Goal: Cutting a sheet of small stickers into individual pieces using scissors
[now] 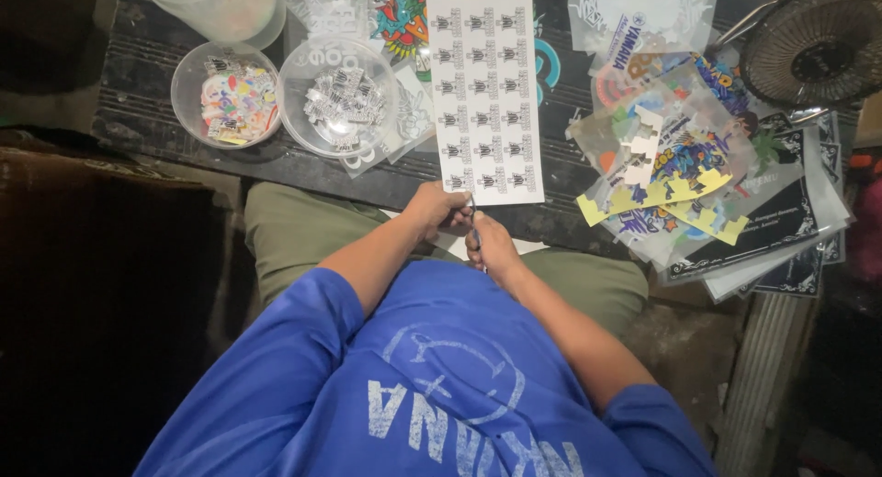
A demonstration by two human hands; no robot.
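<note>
Far left there's a clear tub of colourful cut stickers point(238, 98), and just right of it a second clear tub of black-and-white cut stickers point(341, 100), both within easy reach, looks like sorted by kind. In the middle a white sticker sheet point(486, 96) with rows of small black designs lies on the dark table point(184, 141), running from far to near, its near edge right at the hands. The left hand point(439, 210) has its fingers curled together at that near edge, seemingly pinching it to keep it steady. The right hand point(490, 245) is closed around a thin blade or scissors point(475, 221), honestly too small to tell which, touching the left. Further right sits a messy pile of printed sheets and offcuts point(684, 169), and far right a small fan point(813, 40).
</note>
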